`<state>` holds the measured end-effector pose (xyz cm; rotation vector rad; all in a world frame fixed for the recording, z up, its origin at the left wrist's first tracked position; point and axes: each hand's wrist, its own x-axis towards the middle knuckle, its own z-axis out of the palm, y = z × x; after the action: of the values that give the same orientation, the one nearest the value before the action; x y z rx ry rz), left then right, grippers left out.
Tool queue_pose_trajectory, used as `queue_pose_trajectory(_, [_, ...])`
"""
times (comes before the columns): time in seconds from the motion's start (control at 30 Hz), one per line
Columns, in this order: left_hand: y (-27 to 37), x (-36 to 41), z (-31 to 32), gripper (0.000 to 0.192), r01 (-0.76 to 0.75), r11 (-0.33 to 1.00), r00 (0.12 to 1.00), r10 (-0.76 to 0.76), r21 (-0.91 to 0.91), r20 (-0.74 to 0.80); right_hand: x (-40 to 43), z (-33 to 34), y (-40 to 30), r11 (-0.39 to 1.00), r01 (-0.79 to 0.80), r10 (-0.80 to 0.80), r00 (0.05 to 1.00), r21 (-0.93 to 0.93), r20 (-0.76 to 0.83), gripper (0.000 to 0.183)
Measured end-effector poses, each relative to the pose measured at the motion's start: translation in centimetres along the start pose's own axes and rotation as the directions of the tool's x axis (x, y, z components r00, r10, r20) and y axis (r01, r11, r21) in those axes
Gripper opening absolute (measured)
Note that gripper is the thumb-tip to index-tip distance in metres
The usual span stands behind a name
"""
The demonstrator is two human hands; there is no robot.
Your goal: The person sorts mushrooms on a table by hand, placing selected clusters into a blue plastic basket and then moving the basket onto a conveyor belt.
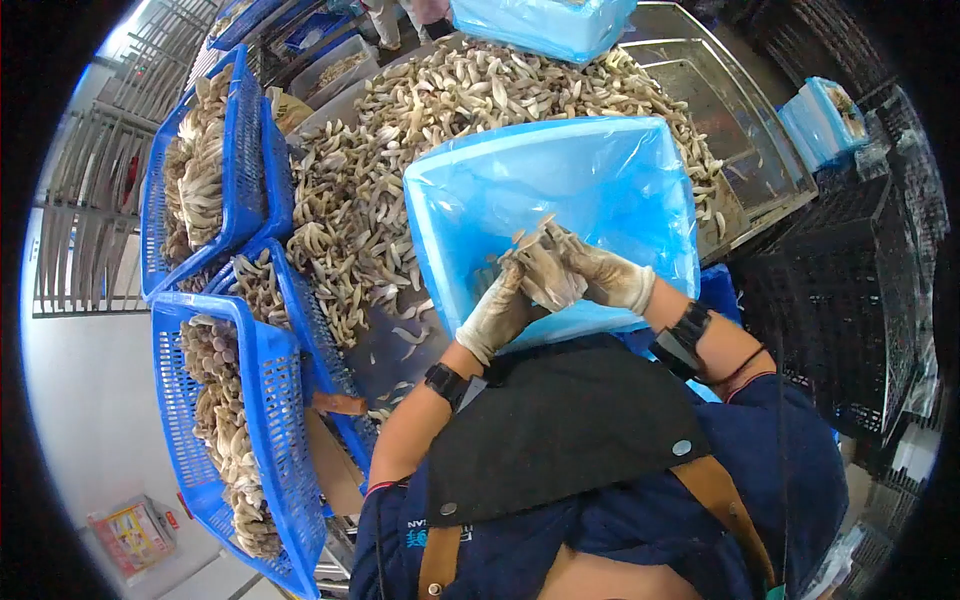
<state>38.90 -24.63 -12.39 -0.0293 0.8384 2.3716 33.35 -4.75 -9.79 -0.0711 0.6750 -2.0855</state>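
Note:
A cluster of mushrooms (551,274) is held between my two gloved hands, over a box lined with blue plastic film (480,187). My left hand (499,309), in a soiled whitish glove, closes on the cluster's left side. My right hand (606,271), gloved alike, grips its other side. A few caps show near my left fingertips, low in the lined box; whether they are loose is hard to tell. Around the box's left and far sides spreads a large heap of loose mushrooms (352,202) on a metal table (382,349).
Blue plastic baskets of mushroom clusters stand at the left, one (255,375) nearer and another (244,150) farther. Beyond the heap is a second film-lined box (547,26). Black crates (832,300) stand at the right. Part of another person (386,22) shows at the top.

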Motion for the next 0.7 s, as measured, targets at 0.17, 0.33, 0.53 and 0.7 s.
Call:
queue_pose_trajectory(0.17, [0.9, 1.1, -2.3, 0.078, 0.034, 0.742, 0.995, 0.04, 0.669, -0.095, 0.1, -2.9, 1.0, 0.802, -0.183, 0.181, 0.982, 0.569, 0.062, 0.057])
queue_pose_trajectory(0.33, [5.9, -1.3, 0.7, 0.075, 0.147, 0.948, 0.931, -0.036, 0.283, -0.364, -0.9, -1.5, -1.1, -0.059, -0.083, 0.038, 0.996, 0.995, 0.085, 0.049])
queue_pose_trajectory(0.53, [6.5, -3.8, -1.8, 0.076, 0.103, 0.453, 0.947, 0.226, 0.885, -0.226, 0.4, -1.2, 3.9, -0.796, -0.243, -0.043, 0.937, 0.555, 0.348, 0.054])
queue_pose_trajectory(0.7, [2.8, -2.6, -2.5, 0.074, 0.222, 0.855, 0.932, -0.045, 0.468, -0.36, -0.5, 0.9, 5.0, -0.147, -0.253, -0.206, 0.954, -0.956, -0.22, 0.089])
